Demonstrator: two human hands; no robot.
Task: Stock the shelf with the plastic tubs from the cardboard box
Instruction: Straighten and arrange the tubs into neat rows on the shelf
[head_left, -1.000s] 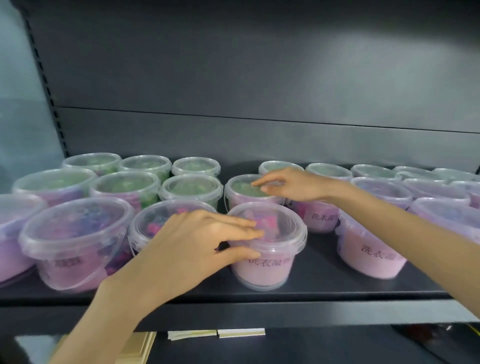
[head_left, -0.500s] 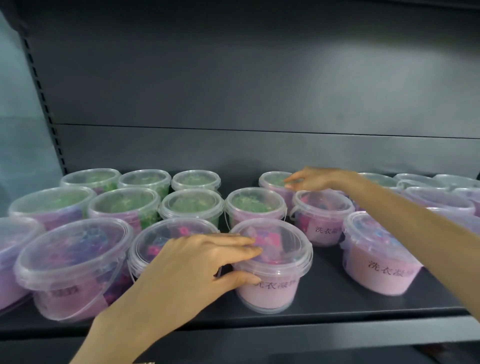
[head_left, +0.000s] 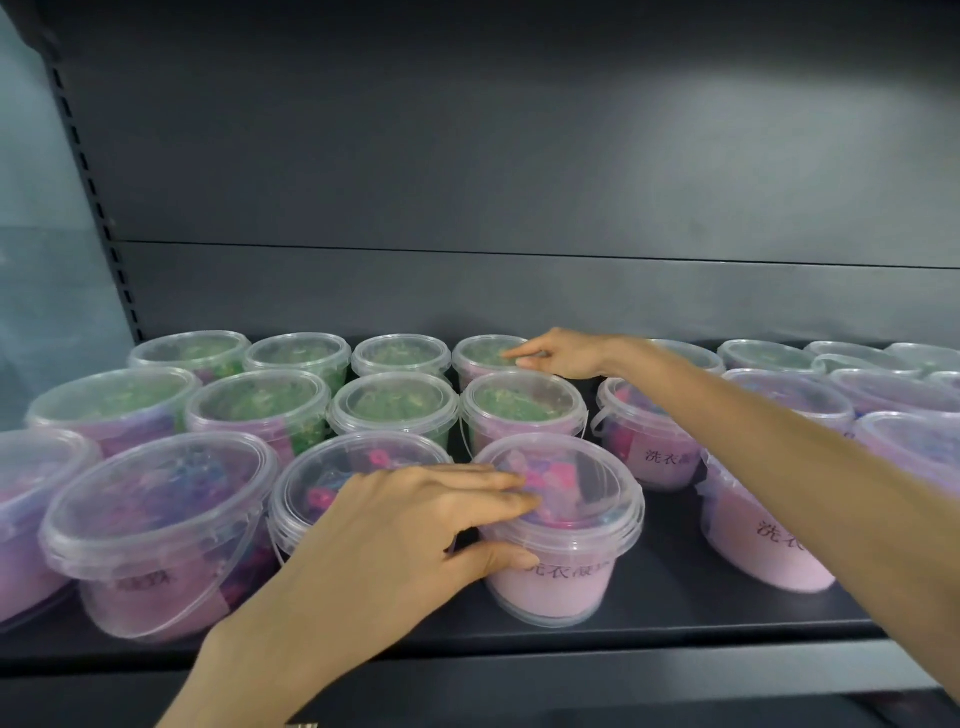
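Note:
Several clear-lidded plastic tubs stand in rows on a dark shelf (head_left: 675, 618). My left hand (head_left: 415, 525) grips the front pink tub (head_left: 566, 566), fingers on its lid and thumb on its side. My right hand (head_left: 558, 356) reaches to the back row, fingertips resting on the lid of a green-filled tub (head_left: 480, 353) and its side against that tub. Another green-filled tub (head_left: 522, 408) stands between the two. The cardboard box is out of view.
Green-filled tubs (head_left: 260, 405) fill the back left, purple and pink tubs (head_left: 156, 535) the front left. More pink tubs (head_left: 763, 540) stand to the right under my forearm. The shelf's back panel (head_left: 519, 291) rises just behind the rows.
My right hand moved from the middle-row tub to the back-row green tub, which has shifted left into line. The left hand stays on the front pink tub. The camera came closer.

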